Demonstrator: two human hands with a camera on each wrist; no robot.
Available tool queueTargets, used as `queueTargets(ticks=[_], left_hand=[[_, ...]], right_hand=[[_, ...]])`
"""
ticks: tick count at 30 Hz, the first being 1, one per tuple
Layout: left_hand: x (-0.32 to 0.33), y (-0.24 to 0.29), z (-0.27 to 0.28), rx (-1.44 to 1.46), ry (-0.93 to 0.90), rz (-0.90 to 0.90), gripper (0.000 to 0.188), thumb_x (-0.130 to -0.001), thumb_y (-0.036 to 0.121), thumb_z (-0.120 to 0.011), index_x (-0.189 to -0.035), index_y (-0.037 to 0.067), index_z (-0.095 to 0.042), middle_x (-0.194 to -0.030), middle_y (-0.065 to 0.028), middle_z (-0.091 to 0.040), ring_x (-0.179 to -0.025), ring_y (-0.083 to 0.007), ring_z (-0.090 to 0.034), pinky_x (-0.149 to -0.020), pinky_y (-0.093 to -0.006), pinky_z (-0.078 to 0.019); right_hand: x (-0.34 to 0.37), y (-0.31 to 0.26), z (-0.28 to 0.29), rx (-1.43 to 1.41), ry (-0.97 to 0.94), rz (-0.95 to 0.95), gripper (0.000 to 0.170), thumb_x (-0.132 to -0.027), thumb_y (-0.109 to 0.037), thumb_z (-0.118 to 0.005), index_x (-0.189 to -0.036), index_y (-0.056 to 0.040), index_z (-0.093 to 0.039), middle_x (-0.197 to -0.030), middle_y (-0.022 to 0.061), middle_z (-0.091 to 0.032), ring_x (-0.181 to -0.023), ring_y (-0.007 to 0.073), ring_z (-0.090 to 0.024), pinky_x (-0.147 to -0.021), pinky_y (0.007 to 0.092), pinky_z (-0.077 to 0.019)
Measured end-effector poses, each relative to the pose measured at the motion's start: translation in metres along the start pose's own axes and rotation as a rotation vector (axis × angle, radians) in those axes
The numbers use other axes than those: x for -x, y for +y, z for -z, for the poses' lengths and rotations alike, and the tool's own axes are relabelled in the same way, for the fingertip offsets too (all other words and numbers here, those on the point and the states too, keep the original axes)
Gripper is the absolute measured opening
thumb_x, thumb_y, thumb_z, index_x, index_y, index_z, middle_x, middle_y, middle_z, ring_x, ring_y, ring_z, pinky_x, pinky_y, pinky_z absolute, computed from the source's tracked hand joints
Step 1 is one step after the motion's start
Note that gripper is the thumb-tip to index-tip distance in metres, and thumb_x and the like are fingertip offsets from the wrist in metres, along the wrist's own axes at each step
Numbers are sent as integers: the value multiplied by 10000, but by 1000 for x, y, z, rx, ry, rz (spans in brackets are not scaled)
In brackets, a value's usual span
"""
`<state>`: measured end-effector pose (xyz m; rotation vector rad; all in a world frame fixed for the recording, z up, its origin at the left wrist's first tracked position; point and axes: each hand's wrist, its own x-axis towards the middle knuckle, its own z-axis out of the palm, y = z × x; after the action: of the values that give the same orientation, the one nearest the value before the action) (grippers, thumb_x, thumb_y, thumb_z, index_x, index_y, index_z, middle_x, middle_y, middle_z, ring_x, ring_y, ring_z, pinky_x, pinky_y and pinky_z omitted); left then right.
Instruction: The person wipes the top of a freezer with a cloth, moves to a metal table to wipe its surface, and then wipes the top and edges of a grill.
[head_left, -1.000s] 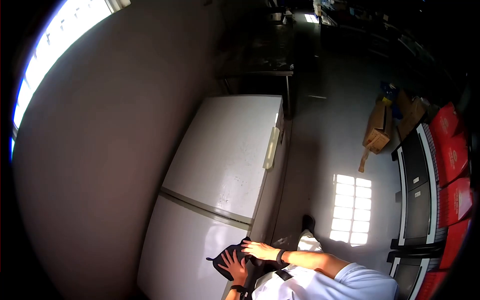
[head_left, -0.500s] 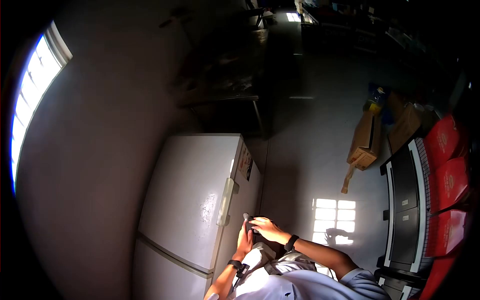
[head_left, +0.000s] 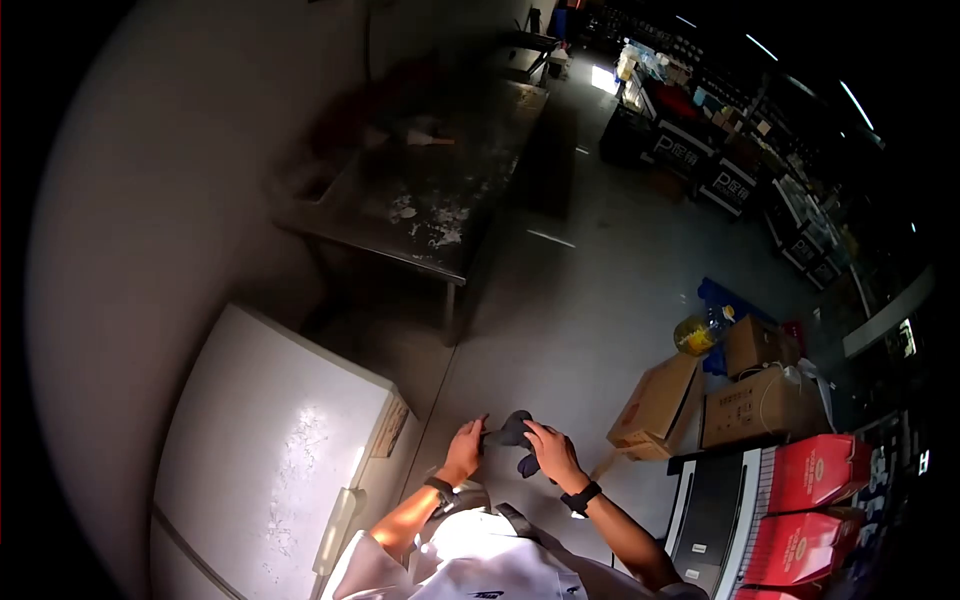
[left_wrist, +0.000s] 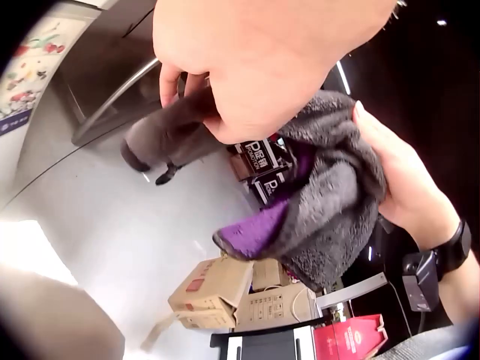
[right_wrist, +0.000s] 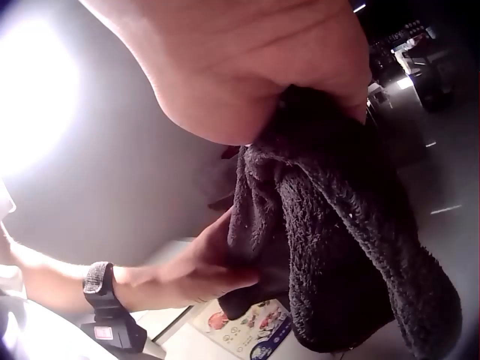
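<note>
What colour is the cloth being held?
Dark grey cloth with a purple patch, clearest in the left wrist view.

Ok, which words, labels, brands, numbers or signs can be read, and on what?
"P促销" on black panels
Too small or blurred to read:
smaller letters beneath it
print on red boxes
print on cardboard boxes
sticker on white fridge
label on drawer
mark on shirt

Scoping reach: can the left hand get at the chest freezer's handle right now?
Probably yes. The handle is on the left hand's side, with nothing visible between them in the head view. That hand holds the gray cloth, though, so it would likely have to let go first.
</note>
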<state>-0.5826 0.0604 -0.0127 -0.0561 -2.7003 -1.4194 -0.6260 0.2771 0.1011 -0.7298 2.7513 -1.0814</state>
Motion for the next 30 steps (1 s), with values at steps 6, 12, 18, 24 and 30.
queueTargets(ticks=[6,12,18,24,30], left_hand=[[-153,-3,42,-266,-85,-26,479,-734,-31,-588,-1203,66,-569,-1027,-170,-656,-956,-398,-632,-840,-472,-535],[-287,-5,66,-388,-63,61,327,-748,16,-599,-1061,76,-675,-951,-157,-693,-969,-365,-651,-848,-446,-540],[-402,-3,110,-566,410,63,269,-714,-6,-589,-965,49,-668,-916,-129,-677,-942,-336,-633,-843,-418,-532],[-444,10,145,-793,699,216,359,-717,-32,-618,-1065,21,-690,-1081,-111,-692,-1038,-309,-611,-908,-412,-485],[-387,-100,55,-634,370,825,512,-728,62,-633,-1239,57,-596,-1290,-118,-603,-1236,-342,-507,-1013,-470,-427]], right_hand=[[-141,80,58,192,-161,18,296,-983,-278,-600,-1207,-95,-663,-1034,177,-694,-936,405,-656,-787,470,-538],[-312,158,60,132,-231,179,282,-985,-246,-594,-1180,-56,-667,-1147,178,-673,-1032,402,-618,-904,458,-507],[-530,165,63,73,-331,445,299,-986,-263,-592,-1222,-94,-664,-1140,127,-679,-1082,354,-594,-920,433,-495],[-655,110,52,46,-320,796,352,-946,-326,-635,-1214,-99,-663,-1157,65,-648,-1088,271,-565,-910,399,-491],[-675,175,-73,237,-534,900,474,-999,-401,-537,-1394,-139,-552,-1444,163,-500,-1412,375,-362,-1107,609,-303]])
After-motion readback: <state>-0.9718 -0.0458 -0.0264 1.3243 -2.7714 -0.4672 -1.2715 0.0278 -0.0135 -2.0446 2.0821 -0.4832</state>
